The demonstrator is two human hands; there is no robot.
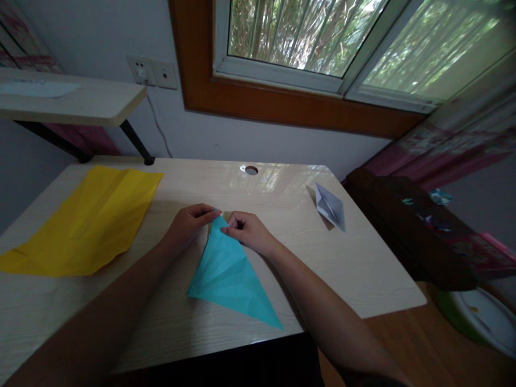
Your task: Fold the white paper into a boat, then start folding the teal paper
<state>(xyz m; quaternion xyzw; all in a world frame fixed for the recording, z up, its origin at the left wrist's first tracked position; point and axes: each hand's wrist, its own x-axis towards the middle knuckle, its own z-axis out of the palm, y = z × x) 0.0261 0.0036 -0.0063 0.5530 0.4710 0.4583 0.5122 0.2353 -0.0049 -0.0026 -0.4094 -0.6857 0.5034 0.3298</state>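
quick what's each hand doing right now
Left hand: fingers pinched on the top tip of the folded turquoise paper triangle.
Right hand: closed, pinching the same tip.

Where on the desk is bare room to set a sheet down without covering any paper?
Bare wood lies between the teal paper and the white folded paper, running to the desk's right edge; also at the far edge around the cable hole. Crowded: the yellow sheet fills the left, and left hand and right hand pinch the teal tip.
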